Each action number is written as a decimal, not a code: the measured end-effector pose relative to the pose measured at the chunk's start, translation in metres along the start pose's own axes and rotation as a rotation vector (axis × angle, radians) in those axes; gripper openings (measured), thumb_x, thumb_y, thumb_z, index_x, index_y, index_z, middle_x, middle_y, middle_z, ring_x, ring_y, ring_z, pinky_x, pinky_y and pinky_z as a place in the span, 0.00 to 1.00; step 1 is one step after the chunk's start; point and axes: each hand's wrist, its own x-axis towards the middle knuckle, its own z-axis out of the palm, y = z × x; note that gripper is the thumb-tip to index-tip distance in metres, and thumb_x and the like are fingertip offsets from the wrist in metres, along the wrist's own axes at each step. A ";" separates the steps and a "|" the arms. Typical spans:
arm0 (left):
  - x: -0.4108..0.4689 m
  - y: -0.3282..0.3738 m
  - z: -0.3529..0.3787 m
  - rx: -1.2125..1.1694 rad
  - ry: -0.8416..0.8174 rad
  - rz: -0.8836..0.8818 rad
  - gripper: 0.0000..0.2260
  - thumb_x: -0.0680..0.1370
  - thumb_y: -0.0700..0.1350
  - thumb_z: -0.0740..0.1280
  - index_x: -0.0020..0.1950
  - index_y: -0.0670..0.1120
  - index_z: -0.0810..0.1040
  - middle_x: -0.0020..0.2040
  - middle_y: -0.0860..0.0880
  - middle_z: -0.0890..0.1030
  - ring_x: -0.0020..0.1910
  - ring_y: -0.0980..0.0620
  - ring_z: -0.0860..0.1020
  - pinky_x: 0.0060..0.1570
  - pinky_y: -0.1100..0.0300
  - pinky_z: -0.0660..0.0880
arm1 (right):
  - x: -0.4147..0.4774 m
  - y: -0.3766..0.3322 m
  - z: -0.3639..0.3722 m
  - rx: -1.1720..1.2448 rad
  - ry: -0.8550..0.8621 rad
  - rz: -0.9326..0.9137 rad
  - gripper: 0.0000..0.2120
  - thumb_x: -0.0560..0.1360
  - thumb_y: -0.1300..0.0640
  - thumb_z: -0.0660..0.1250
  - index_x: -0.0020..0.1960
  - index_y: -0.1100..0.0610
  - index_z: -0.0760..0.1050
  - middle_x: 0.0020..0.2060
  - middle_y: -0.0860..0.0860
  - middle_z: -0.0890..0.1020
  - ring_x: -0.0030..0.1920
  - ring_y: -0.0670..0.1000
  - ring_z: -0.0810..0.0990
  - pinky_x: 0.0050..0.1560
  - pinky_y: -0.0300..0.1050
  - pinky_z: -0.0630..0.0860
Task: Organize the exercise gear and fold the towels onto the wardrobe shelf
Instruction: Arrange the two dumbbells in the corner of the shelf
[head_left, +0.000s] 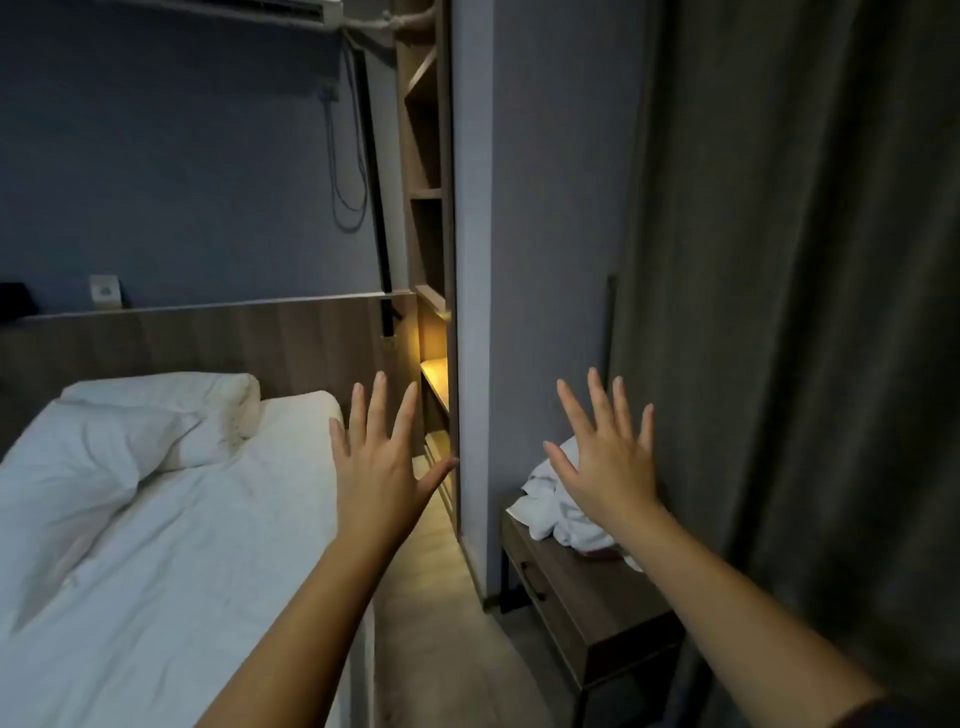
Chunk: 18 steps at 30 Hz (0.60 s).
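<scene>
My left hand (382, 457) and my right hand (605, 457) are both raised in front of me with fingers spread, holding nothing. A crumpled white towel pile (553, 506) lies on a dark wooden side table (597, 603) to the right, partly hidden behind my right hand. Something reddish peeks out under the pile's near edge. Tall wooden open shelving (428, 218) stands behind the wall corner, with a lit lower shelf (436, 371).
A bed (156, 545) with white sheets and a rumpled pillow (171, 415) fills the left side, backed by a wooden headboard (208, 338). A dark curtain (805, 312) hangs on the right. A narrow floor strip (441, 623) runs between bed and side table.
</scene>
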 end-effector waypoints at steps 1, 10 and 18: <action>0.004 0.000 0.010 -0.002 -0.017 0.007 0.40 0.72 0.69 0.63 0.79 0.52 0.59 0.80 0.44 0.54 0.79 0.40 0.50 0.72 0.39 0.46 | 0.006 0.002 0.010 -0.008 -0.006 -0.011 0.36 0.78 0.34 0.52 0.79 0.42 0.37 0.80 0.53 0.43 0.79 0.59 0.40 0.74 0.68 0.44; 0.067 -0.011 0.137 0.061 -0.095 -0.032 0.38 0.73 0.69 0.57 0.78 0.52 0.60 0.80 0.44 0.53 0.77 0.44 0.44 0.72 0.44 0.40 | 0.097 0.035 0.139 -0.020 -0.092 -0.096 0.39 0.78 0.34 0.53 0.77 0.42 0.33 0.80 0.54 0.46 0.78 0.60 0.43 0.73 0.68 0.47; 0.133 -0.035 0.212 0.115 -0.134 -0.144 0.38 0.74 0.69 0.59 0.79 0.52 0.58 0.80 0.45 0.52 0.79 0.43 0.46 0.73 0.38 0.46 | 0.196 0.043 0.211 -0.002 -0.157 -0.178 0.37 0.79 0.34 0.48 0.75 0.42 0.28 0.79 0.53 0.41 0.78 0.59 0.39 0.73 0.67 0.42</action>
